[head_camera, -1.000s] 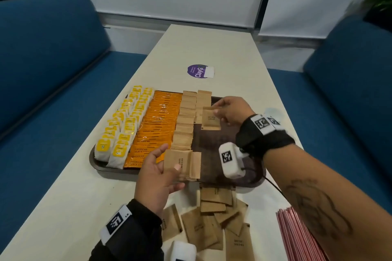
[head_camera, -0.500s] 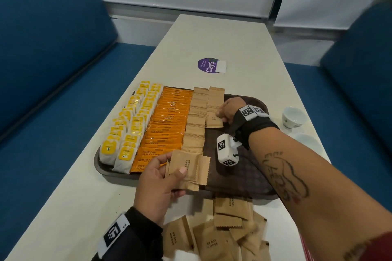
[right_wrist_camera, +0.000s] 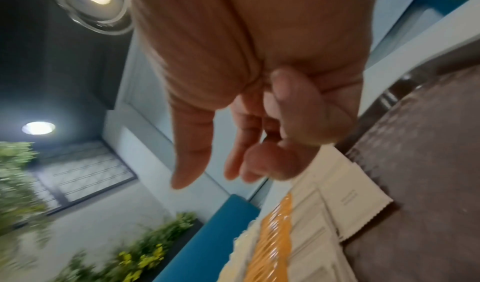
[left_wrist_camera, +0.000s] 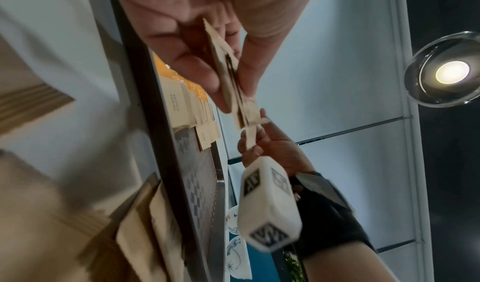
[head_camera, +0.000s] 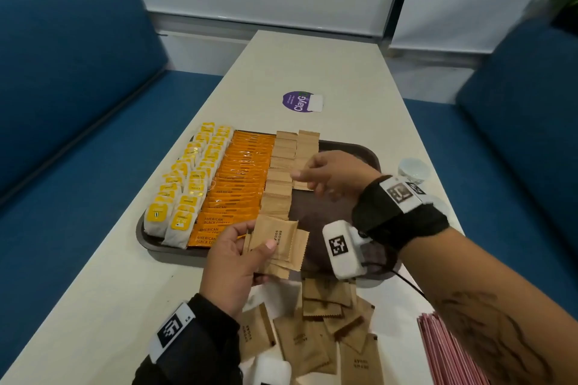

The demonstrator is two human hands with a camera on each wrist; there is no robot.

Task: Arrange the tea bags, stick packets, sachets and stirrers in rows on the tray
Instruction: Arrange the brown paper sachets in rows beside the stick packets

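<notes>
The left hand (head_camera: 233, 255) pinches a fan of brown sugar sachets (head_camera: 278, 242) between thumb and fingers, above the tray's (head_camera: 369, 155) near edge. The right hand (head_camera: 333, 173), fingers loosely spread and holding nothing, hovers beside the second sachet row (head_camera: 308, 147).

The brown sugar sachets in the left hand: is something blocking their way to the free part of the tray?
Nothing visible does. The left hand holds the brown sugar sachets over the near edge of the tray; its bare brown floor lies right of them. The right hand hovers farther back, by the second sachet row.
</notes>
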